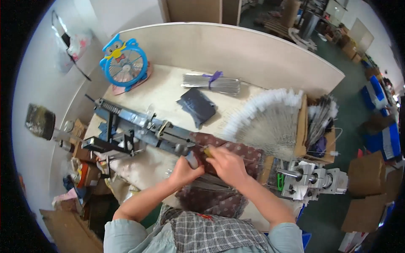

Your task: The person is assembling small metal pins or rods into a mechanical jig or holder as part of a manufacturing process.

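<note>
My left hand (184, 172) is closed round a pale handle (192, 160) at the near end of a long metal bench fixture (145, 126). A round metal knob (181, 149) sits just beyond that thumb. Close by on the right, my right hand (225, 164) pinches a small yellow piece (207, 152) at the fixture's end; its exact kind is too small to make out. Beneath both hands lies a brown dotted cloth (249, 158). Several thin metal wires (213, 184) rest on the cloth's near part, below my hands.
Wire brushes with white tips (265, 120) fan out at right, beside a cardboard box (301, 130) of more wires. A tied wire bundle (223, 84), a dark cloth piece (197, 106) and a blue fan (126, 67) stand farther back. A metal machine (312, 180) occupies the right edge.
</note>
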The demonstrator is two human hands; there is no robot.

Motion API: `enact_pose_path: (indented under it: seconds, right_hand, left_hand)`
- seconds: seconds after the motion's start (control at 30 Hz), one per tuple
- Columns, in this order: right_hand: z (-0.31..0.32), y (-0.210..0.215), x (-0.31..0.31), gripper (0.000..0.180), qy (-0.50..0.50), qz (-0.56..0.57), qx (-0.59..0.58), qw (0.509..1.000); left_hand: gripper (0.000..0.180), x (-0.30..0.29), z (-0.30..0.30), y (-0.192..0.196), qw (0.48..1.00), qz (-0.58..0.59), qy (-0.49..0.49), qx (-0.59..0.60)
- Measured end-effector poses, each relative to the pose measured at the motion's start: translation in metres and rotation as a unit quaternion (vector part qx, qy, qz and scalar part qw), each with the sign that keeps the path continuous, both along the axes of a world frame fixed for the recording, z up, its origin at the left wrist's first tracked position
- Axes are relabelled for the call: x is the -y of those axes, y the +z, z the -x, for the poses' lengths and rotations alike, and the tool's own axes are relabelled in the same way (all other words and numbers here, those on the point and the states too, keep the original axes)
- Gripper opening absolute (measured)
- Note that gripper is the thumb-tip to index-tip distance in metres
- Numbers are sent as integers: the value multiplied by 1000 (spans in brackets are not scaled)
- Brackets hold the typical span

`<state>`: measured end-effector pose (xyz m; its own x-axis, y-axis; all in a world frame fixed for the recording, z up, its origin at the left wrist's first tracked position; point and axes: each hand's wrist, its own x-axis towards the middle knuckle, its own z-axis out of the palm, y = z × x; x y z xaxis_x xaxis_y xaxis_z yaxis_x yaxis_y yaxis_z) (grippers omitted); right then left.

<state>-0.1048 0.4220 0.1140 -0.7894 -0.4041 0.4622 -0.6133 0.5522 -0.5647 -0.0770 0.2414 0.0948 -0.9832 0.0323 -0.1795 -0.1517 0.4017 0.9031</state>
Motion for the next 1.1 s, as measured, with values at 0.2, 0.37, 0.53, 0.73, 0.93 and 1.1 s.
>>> enact_pose_path:
  seconds: [0.2,0.37,0.53,0.73,0.93,1.1]
  right_hand:
    - [2,-9,-6,18,36,-100,57,993]
    - [-7,9,-10,20,35,-80,106,991]
    - [-6,3,-5,19,48,-70,106,991]
    - [-16,29,-14,17,47,-89,111,989]
    - [-6,68,-38,21,-27,-83,8,996]
    - [0,59,-52,19,-83,0,134,987]
  left_hand:
    - [40,49,-7,-8,961,-243,135,10]
    - [23,154,-38,-22,814,-438,358,135]
    - [20,181,-38,-33,799,-470,361,103]
    - [14,167,-33,-48,737,-513,429,96]
    - [11,24,-38,4,863,-461,188,80]
    - [18,-59,-6,18,888,-451,24,89]
